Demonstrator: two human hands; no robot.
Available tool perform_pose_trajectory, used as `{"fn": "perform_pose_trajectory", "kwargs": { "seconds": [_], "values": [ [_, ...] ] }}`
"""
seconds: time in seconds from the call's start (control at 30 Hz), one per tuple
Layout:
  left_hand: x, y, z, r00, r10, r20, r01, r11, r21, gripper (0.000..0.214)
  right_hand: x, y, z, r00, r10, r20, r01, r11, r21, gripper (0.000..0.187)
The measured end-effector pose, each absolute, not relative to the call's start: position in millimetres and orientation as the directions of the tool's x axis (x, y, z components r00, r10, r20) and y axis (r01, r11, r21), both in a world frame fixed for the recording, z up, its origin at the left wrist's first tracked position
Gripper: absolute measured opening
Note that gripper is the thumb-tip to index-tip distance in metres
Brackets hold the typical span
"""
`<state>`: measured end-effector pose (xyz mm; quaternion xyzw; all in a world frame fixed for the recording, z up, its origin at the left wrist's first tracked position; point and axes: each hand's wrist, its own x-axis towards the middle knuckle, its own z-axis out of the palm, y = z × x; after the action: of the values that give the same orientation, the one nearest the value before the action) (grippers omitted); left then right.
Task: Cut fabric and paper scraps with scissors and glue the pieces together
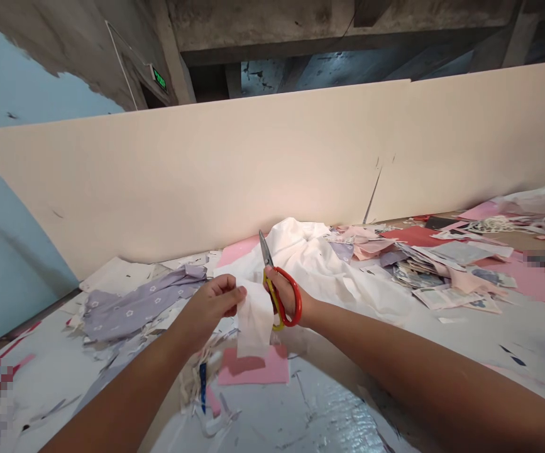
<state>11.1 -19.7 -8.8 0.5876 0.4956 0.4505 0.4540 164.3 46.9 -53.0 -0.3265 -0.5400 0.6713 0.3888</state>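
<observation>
Between thumb and fingers, my left hand (219, 301) pinches the edge of a small white cloth piece (254, 324) that hangs down. My right hand (285, 296) grips scissors (295, 305) with red and yellow handles, the grey blades pointing up and away. The scissors are beside the cloth piece's right edge; the blades look close together. Below the hanging piece lies a pink rectangle (253, 371), partly covered by it in view. A large crumpled white cloth (314, 258) is heaped just behind my hands.
Lilac flower-print fabric (135, 305) lies to the left. Stacked fabric scraps (423, 267), red and pink pieces and tangled white cord (493, 224) are on the right. A blue strip (203, 387) lies near the front. Along the back stands a tall cream board (234, 176).
</observation>
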Motion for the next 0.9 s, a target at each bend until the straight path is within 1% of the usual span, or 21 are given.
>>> {"fn": "perform_pose_trajectory", "kwargs": {
  "seconds": [0.07,0.13,0.23,0.3,0.37,0.47,0.6,0.73,0.83,0.9],
  "values": [
    [9.5,-18.9,-7.1,0.069,0.995,0.072,0.053,-0.075,0.996,0.028,166.1,41.4,-38.3,-0.468,0.884,0.014,-0.194,-0.087,-0.977,0.050],
    [8.3,-18.6,-6.0,0.060,0.995,0.080,-0.023,-0.078,0.997,0.027,168.0,35.7,-24.8,-0.455,0.890,0.033,-0.218,-0.076,-0.973,0.052],
    [6.5,-18.7,-5.1,0.071,0.991,0.115,-0.056,-0.111,0.992,0.022,170.4,29.7,-12.6,-0.504,0.863,-0.027,-0.240,-0.170,-0.956,0.055],
    [5.4,-19.1,-4.7,0.084,0.988,0.131,-0.050,-0.127,0.991,0.021,171.3,27.5,-10.2,-0.575,0.817,-0.049,-0.247,-0.230,-0.941,0.054],
    [4.9,-19.5,-4.6,0.091,0.987,0.132,-0.039,-0.129,0.991,0.021,171.2,26.3,-10.8,-0.617,0.787,-0.012,-0.275,-0.230,-0.934,0.052],
    [5.5,-20.1,-5.4,0.078,0.990,0.118,-0.001,-0.118,0.993,0.023,169.7,25.6,-13.8,-0.611,0.789,0.071,-0.314,-0.159,-0.936,0.045],
    [9.0,-21.6,-7.7,0.080,0.992,0.101,0.088,-0.108,0.990,0.024,168.5,28.3,-19.8,-0.589,0.803,0.095,-0.229,-0.053,-0.972,0.030],
    [10.4,-22.5,-8.1,0.116,0.989,0.093,0.182,-0.113,0.977,0.023,169.1,32.6,-23.6,-0.526,0.845,0.102,-0.183,0.005,-0.983,0.031],
    [8.5,-21.4,-7.8,0.163,0.982,0.093,0.193,-0.124,0.973,0.024,170.3,32.4,-20.0,-0.534,0.839,0.107,-0.206,-0.006,-0.979,0.031],
    [6.8,-20.1,-8.2,0.192,0.979,0.061,0.189,-0.098,0.977,0.026,172.0,30.4,-15.1,-0.568,0.818,0.091,-0.199,-0.029,-0.979,0.029]
  ]
}}
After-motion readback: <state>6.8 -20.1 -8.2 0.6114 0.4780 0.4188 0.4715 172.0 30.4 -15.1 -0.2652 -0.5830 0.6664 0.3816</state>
